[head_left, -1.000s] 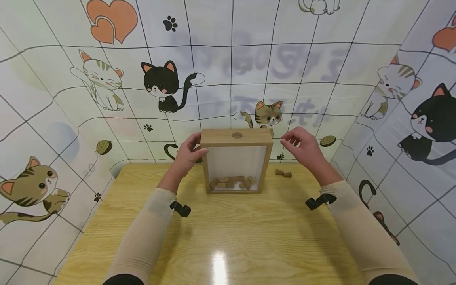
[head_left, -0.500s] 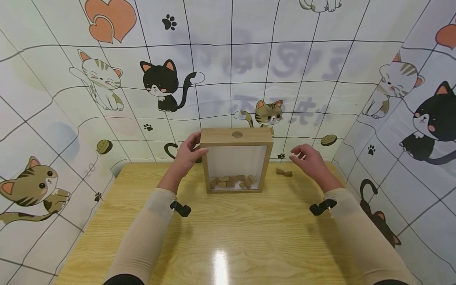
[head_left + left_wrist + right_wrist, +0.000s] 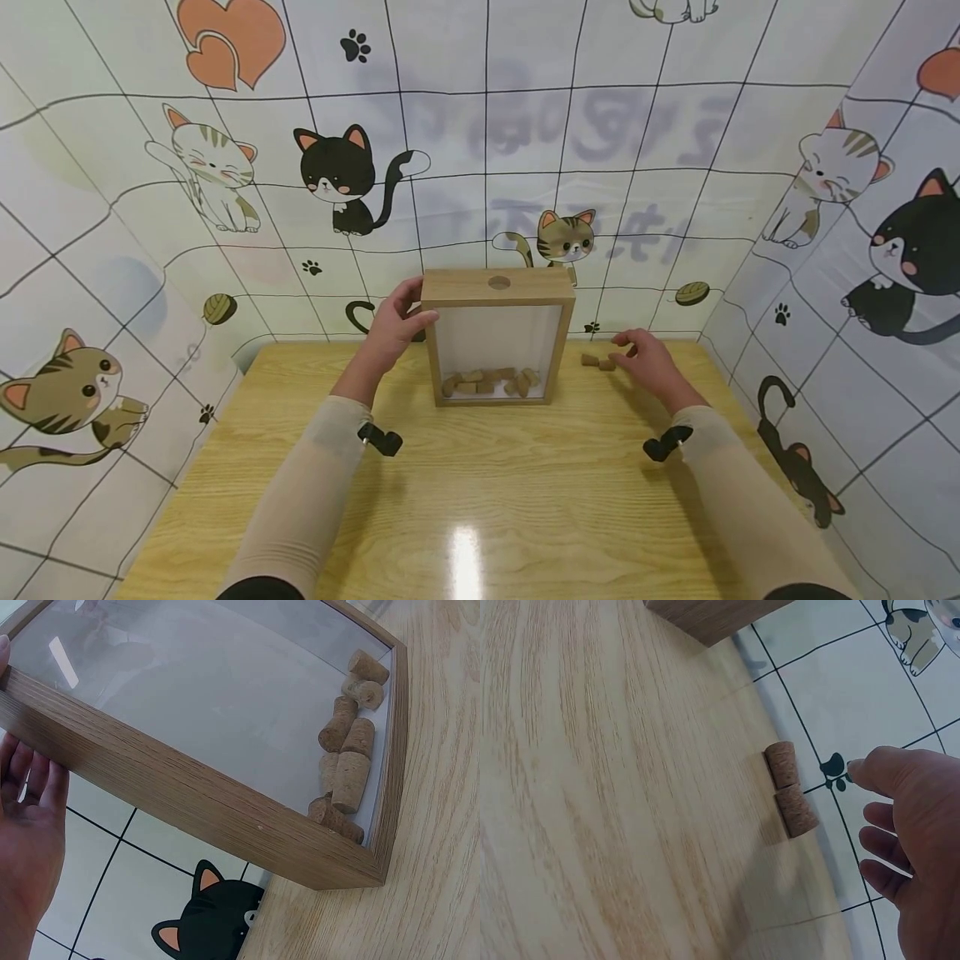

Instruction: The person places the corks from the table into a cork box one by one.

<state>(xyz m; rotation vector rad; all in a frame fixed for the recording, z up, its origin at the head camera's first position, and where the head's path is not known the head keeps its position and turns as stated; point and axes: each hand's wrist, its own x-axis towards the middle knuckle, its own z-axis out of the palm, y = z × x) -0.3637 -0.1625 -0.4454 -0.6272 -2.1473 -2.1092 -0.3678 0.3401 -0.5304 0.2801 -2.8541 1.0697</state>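
Note:
A wooden shadow box with a clear front and a round hole in its top stands upright on the table. My left hand grips its left upper side, thumb at the front edge and fingers behind, as the left wrist view also shows. Several corks lie inside along the bottom. Right of the box, two corks lie end to end on the tabletop. My right hand is just right of them, thumb and fingers loosely bent, fingertips close to the nearer cork, with nothing seen in its grasp.
The light wood table reaches back to a wall cloth printed with cats and grid lines. The cloth also rises along the left and right sides. A bright reflection shows near the table's front.
My right hand has moved from beside the box's upper right, outward and then down toward the two loose corks. My left hand and the box stay in place.

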